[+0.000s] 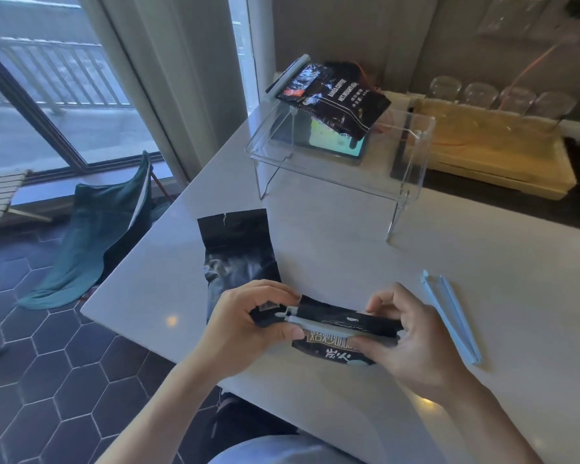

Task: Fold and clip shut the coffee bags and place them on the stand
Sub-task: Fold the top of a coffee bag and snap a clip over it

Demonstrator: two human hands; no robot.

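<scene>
Item one: the coffee bag [329, 324] we hold in both hands at the near edge of the white table [349, 249]. Its long axis runs left to right across our view, dipping slightly toward the right, with the printed face toward us. A grey clip [335, 327] lies along the folded top, parallel to that axis, its hinge end at the left.

Our left hand [248, 324] pinches the bag's left end and the hinge end of the clip between thumb and fingers. Our right hand [412, 333] pinches the right end of the bag and clip, fingers curled over the top, thumb beneath.

Item two: a second bag [238, 249], black and unclipped, lying flat on the table just beyond our left hand. Its long axis runs away from us, open top at the far end; the near end is hidden behind our hand and the held bag.

Item three: a pale blue clip [449, 316], lying spread open on the table to the right of our right hand, apart from it, long axis running away from us and leaning left.

Item four: a clear stand [412, 169] at the far side of the table. On its top rests a third bag [335, 98], already clipped, clip end pointing far left, the bag slanting down toward the right.
</scene>
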